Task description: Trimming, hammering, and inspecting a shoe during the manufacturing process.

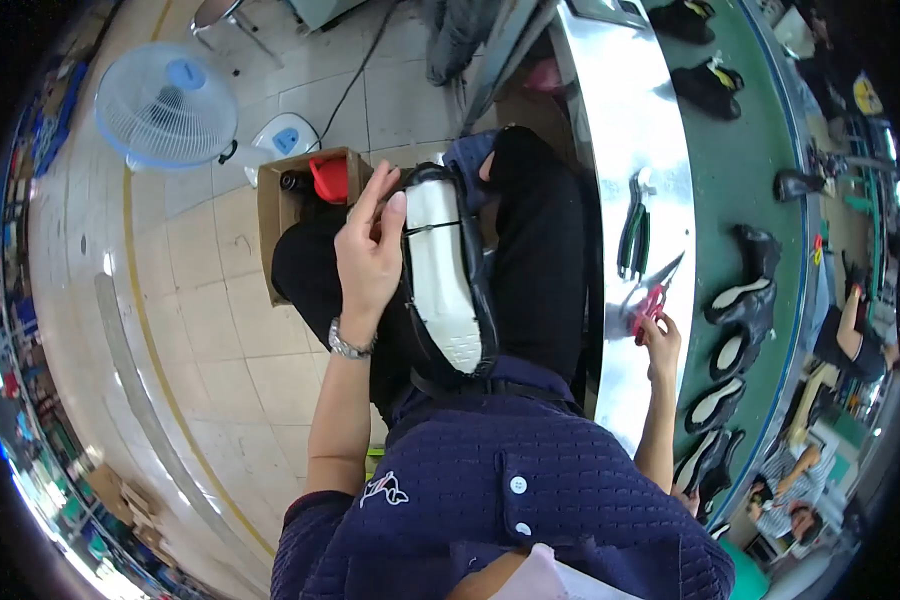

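Observation:
A black shoe [440, 265], its white underside turned up and a dark cord or strap across it, rests between my thighs. Just left of it is my left hand [370, 255], fingers stretched out and thumb apart; whether it touches the shoe's edge I cannot tell. On the metal bench to my right, my right hand [660, 345] has its fingers closed at the red handles of a pair of scissors [650, 305]. The scissor blades point away from me, toward the upper right. Pliers with black and green handles [634, 235] lie just beyond the scissors.
A narrow metal bench [635, 110] runs along my right, beside a green conveyor belt [725, 180] carrying several black shoes. By my left knee stands a cardboard box [270, 215] with a red item [330, 180] inside. A fan [165, 105] stands on the tiled floor at far left.

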`<state>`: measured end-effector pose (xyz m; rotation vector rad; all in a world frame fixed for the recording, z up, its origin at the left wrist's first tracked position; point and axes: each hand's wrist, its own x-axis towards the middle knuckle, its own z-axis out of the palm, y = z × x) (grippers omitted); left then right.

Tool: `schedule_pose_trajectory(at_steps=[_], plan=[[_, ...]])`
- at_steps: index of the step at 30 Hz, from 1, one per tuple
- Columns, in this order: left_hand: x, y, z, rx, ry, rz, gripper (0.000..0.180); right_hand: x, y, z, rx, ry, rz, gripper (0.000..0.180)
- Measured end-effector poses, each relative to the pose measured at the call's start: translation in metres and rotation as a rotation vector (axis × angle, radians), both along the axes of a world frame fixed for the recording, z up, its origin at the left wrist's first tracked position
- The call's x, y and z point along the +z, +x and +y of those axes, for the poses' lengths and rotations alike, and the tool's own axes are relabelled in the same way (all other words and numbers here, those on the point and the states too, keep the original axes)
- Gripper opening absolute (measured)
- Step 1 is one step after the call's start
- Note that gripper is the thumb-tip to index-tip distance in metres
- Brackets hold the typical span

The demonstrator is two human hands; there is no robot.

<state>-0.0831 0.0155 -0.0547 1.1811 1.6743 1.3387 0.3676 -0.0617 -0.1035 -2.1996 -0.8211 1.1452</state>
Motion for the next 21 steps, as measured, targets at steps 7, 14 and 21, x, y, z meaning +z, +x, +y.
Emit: schedule_pose_trajectory(at_steps=[7,14,21], plan=[[-0.008,0.035,-0.062,-0.028,-0.002,-0.015,0.073,0.089,-0.089,0.011,0.205,0.213,0.843,0.041],[-0.008,0.046,-0.066,0.043,-0.160,-0.212,0.058,0.140,-0.195,0.031,0.653,-0.420,1.083,0.092],[-0.006,0.040,-0.064,0.026,-0.158,-0.065,0.050,0.104,-0.228,0.032,0.632,-0.424,0.829,0.058]])
